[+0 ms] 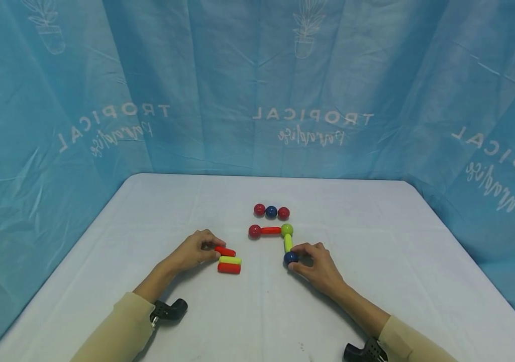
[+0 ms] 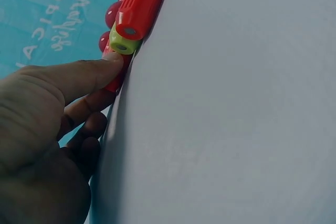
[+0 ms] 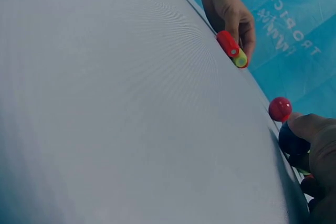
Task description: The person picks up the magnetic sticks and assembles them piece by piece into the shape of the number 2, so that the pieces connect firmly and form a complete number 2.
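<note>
My left hand [image 1: 197, 250] pinches a red rod [image 1: 225, 251] between thumb and fingers, at the far side of a small pile. Beside that rod lie a yellow-green rod [image 1: 230, 260] and a second red rod [image 1: 229, 268]. With thumb and index finger, my right hand [image 1: 319, 265] grips a dark blue ball [image 1: 291, 258]. That ball meets the near end of another yellow-green rod [image 1: 288, 243], which runs up to a green ball [image 1: 287, 230]. From the green ball a red rod [image 1: 271, 231] leads left to a red ball [image 1: 254, 232], forming a corner shape.
Behind the corner shape, a row holds a red ball [image 1: 259, 209], a blue ball [image 1: 271, 211] and another red ball [image 1: 283, 213]. A white cloth covers the table [image 1: 257, 311]. Blue printed curtains [image 1: 221, 75] hang around its back and sides.
</note>
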Available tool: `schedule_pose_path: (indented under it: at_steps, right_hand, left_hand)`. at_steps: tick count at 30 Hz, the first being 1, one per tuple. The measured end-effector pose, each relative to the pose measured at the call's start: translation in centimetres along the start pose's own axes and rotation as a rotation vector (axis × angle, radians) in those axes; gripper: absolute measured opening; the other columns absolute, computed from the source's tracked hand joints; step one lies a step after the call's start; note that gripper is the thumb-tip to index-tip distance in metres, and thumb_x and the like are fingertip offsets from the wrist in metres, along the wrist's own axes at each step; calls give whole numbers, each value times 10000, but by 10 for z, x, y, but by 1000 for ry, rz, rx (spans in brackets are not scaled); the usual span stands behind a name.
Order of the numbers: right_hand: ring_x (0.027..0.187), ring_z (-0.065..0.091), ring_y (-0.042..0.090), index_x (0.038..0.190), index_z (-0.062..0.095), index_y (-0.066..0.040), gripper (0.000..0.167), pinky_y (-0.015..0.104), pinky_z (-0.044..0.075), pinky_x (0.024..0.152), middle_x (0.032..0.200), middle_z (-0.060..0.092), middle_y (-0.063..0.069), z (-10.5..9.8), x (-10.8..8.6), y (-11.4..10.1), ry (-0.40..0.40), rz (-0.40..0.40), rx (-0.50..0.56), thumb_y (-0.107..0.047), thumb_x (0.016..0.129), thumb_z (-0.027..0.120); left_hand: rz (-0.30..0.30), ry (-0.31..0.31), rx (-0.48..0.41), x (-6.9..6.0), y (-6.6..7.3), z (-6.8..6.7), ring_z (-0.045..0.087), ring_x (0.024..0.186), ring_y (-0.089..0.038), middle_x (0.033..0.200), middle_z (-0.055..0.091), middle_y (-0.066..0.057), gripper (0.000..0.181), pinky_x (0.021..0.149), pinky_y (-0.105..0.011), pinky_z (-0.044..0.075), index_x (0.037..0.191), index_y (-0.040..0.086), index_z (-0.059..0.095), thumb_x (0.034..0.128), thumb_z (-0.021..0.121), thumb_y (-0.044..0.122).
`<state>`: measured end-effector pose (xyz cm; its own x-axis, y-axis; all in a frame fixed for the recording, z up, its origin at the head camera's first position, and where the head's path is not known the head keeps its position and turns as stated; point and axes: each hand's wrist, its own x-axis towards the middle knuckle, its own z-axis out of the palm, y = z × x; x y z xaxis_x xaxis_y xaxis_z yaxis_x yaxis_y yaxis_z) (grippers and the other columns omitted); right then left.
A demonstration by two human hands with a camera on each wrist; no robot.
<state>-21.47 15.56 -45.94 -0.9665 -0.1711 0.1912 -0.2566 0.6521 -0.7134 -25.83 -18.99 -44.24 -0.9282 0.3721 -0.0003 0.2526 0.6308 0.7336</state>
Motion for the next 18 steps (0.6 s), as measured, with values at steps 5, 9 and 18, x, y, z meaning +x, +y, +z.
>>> schedule_pose_path:
  at_steps: [5,9,18]
  right_hand:
    - [960,464,139,1078,656,-252,350,325,389,828,1019,614,-58,0,0,1,3,6,-1,-290,753,781]
    - [952,462,133,1075,657,-255,351,320,381,820,1008,619,-65,1,0,1,5,2,4,-298,750,782]
    - [947,462,134,1077,657,-251,353,317,382,817,998,622,-67,1,1,0,1,4,10,-290,750,783]
  left_hand:
    - [6,14,6,1,0,1,463,958,-192,1016,592,-16,248,801,-297,407,1058,153,698,820,679,85]
    - [9,15,8,0,0,1,467,934,-183,1006,590,-16,237,796,-295,403,1048,152,699,819,681,92]
    - [-16,67,-61,-1,5,-3,492,902,-189,997,594,-30,242,692,-266,449,1079,150,685,838,685,164]
